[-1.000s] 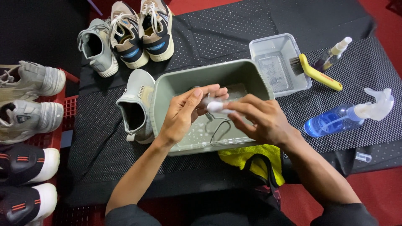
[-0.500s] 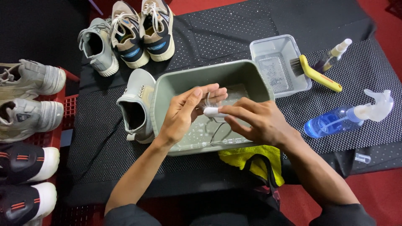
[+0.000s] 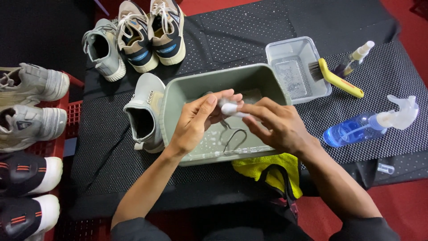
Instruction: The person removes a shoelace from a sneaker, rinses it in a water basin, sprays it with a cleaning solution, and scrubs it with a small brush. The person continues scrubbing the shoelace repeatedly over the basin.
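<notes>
White lace (image 3: 230, 108) between both hands

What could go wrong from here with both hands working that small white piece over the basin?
1. The small white piece, pinched between the left hand and right hand, looks wet and soapy; it could slip into the grey-green basin.
2. Drips may land on the pale sneaker right beside the basin.
3. The right forearm is near the blue spray bottle and might knock it.
</notes>
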